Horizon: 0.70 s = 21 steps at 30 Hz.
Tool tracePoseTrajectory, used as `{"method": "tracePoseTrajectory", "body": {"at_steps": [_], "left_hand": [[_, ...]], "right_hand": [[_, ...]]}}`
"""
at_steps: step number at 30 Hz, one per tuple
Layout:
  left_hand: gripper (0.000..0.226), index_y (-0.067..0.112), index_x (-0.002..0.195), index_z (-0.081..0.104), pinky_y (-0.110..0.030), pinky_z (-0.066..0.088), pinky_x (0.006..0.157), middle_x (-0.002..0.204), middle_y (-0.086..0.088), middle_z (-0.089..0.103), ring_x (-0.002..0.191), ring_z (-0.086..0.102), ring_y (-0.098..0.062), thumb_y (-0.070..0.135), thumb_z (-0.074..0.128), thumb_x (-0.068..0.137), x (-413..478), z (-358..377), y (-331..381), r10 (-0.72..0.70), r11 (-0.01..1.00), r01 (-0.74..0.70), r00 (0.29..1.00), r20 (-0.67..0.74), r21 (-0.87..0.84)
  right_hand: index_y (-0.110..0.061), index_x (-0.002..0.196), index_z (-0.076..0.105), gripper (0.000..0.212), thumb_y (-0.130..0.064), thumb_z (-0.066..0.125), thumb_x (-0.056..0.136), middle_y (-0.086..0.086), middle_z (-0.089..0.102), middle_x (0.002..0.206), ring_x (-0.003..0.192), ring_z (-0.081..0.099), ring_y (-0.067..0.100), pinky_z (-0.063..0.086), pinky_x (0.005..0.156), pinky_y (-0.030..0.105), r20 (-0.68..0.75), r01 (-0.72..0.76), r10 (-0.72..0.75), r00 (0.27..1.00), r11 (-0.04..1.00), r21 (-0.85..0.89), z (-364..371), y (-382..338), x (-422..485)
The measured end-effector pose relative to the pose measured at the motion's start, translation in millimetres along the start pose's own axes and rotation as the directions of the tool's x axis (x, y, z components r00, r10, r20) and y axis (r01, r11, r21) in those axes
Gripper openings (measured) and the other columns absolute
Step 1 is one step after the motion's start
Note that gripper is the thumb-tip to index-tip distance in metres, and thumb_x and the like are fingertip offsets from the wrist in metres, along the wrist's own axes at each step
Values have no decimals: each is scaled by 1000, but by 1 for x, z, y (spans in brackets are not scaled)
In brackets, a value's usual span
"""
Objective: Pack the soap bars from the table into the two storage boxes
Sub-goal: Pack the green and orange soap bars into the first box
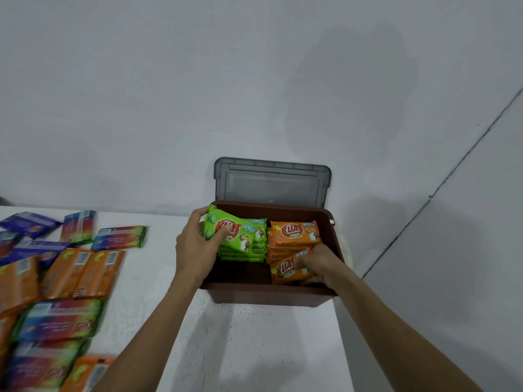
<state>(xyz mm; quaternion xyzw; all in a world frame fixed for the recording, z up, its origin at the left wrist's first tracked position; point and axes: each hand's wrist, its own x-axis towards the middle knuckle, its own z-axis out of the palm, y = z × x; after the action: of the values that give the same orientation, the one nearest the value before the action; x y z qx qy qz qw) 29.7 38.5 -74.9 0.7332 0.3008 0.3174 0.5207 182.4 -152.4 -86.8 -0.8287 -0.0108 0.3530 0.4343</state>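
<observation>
Left of the brown storage box (268,293), a scatter of loose soap bars (70,274) is spread over the white table (254,349), orange, blue and rainbow-wrapped, none yet packed. At the box's left wall a green soap bar (230,228) is gripped by the left hand (195,250), fingers curled round its far corner and thumb laid on the printed face, and it is tilted above the green stack (252,251) inside the box. In the box's right half an orange stack (294,234) is seen, and at its near right corner an orange soap bar (284,269) is held under the curled fingers of the right hand (321,264). The bars are judged light and stiff inside slick wrappers; a grip across the short edges is advised, since the film could slide under flat pressure
</observation>
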Motion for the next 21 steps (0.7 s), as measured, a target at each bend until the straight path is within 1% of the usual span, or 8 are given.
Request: {"method": "tracePoseTrajectory", "body": {"at_steps": [2, 4, 6, 8, 12, 16, 18, 21], "left_hand": [[45, 30, 121, 54, -25, 54, 78, 96, 10, 68, 90, 64, 3, 33, 76, 82, 0, 0, 0, 6, 1000, -6, 1000, 3, 5], [45, 29, 122, 54, -25, 55, 78, 97, 7, 69, 89, 65, 1, 32, 75, 83, -1, 0, 0, 9, 1000, -9, 1000, 0, 13], [45, 28, 123, 54, -23, 54, 76, 98, 6, 68, 87, 63, 3, 32, 75, 83, -1, 0, 0, 14, 1000, -14, 1000, -3, 26], [46, 27, 124, 54, -20, 51, 75, 97, 8, 67, 85, 60, 8, 33, 75, 83, -1, 0, 1, 20, 999, -20, 1000, -1, 43], [47, 27, 124, 53, -26, 53, 81, 97, 7, 67, 82, 58, 12, 33, 75, 83, -3, 0, 1, 22, 997, -22, 1000, 3, 75], [47, 27, 124, 53, -38, 56, 86, 96, 7, 67, 88, 65, -6, 36, 75, 83, -3, 0, 1, 33, 995, -33, 999, 4, 98], [46, 29, 122, 53, -40, 56, 87, 94, 8, 68, 90, 67, -11, 37, 75, 83, -3, 0, 1, 40, 993, -41, 999, 10, 112], [45, 30, 121, 53, -36, 56, 85, 94, 11, 67, 87, 65, -3, 38, 75, 82, -4, 0, 1, 42, 994, -43, 999, 16, 103]], "right_hand": [[-13, 135, 49, 53, -10, 71, 87, 11, 58, 133, 121, 58, 31, 51, 100, 48, -37, 28, -36, 999, 980, -198, 1, -2, 2], [-10, 139, 46, 55, -19, 69, 90, 12, 54, 137, 123, 56, 29, 47, 105, 41, -76, 28, -70, 995, 893, -449, 3, -3, 2], [-9, 139, 45, 52, -22, 66, 92, 13, 54, 135, 120, 58, 28, 47, 102, 37, -87, 18, -90, 992, 787, -616, 7, -3, 0], [-8, 136, 47, 46, -21, 63, 94, 13, 56, 130, 113, 62, 28, 50, 96, 35, -99, 10, -112, 989, 712, -702, 10, -1, 0], [-7, 135, 47, 40, -15, 57, 97, 13, 58, 129, 110, 64, 26, 52, 93, 34, -114, 19, -159, 981, 657, -754, 14, 1, -1], [-8, 134, 50, 39, -18, 59, 97, 12, 59, 128, 109, 64, 26, 52, 92, 33, -100, 38, -177, 979, 644, -764, 12, -2, -4], [-8, 134, 49, 44, -23, 63, 95, 12, 59, 128, 110, 64, 26, 52, 90, 33, -93, 55, -186, 978, 665, -745, 8, -5, -9], [-11, 126, 54, 43, -36, 65, 93, 11, 62, 125, 107, 65, 26, 52, 91, 34, -72, 142, -243, 967, 754, -642, -2, -16, -18]]}}
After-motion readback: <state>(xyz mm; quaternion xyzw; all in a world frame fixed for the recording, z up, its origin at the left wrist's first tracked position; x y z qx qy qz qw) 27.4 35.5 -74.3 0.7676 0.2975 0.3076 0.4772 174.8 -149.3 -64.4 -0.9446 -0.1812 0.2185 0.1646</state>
